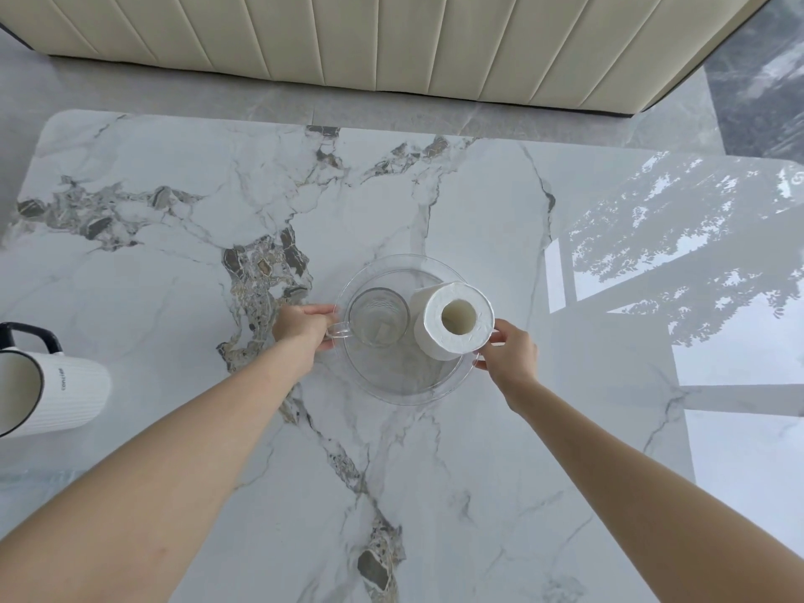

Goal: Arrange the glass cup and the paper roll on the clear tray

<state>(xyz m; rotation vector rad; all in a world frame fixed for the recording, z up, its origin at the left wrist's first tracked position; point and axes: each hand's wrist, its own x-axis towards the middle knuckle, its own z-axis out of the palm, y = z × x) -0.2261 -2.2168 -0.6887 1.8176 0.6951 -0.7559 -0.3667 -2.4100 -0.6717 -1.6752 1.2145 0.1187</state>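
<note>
Nearest, two bare forearms reach up from the bottom edge over the marble-patterned surface [435, 202], the left from about 7 o'clock and the right from about 5 o'clock, converging on the clear tray [393, 391] at the middle.

The left hand [302, 326] sits at the tray's 9 o'clock side. Its grip is clenched: the fingers curl around the handle of the glass cup [378, 317], which juts out over the tray's left rim. The right hand [509, 352] is at the tray's 3 o'clock side; its fingertips touch the side of the paper roll [454, 322] and lie over the tray's rim just below it, but whether that grip is clenched on the roll, on the rim, or merely resting cannot be told.

The tray is round and transparent, lying flat on the surface. Inside it the glass cup stands upright in the left half, at roughly 10 o'clock from the tray's middle, and it looks empty. The paper roll stands on end in the right half, at about 2 o'clock, its hollow core facing up; it is just beside the cup, and whether they touch cannot be told.

Well apart at 9 o'clock, at the frame's left edge, stands a white ribbed jug [50, 387] with a dark handle.

Farthest, at 12 o'clock beyond the surface's far edge and a strip of grey floor [304, 100], runs a cream channel-stitched sofa [348, 32].
</note>
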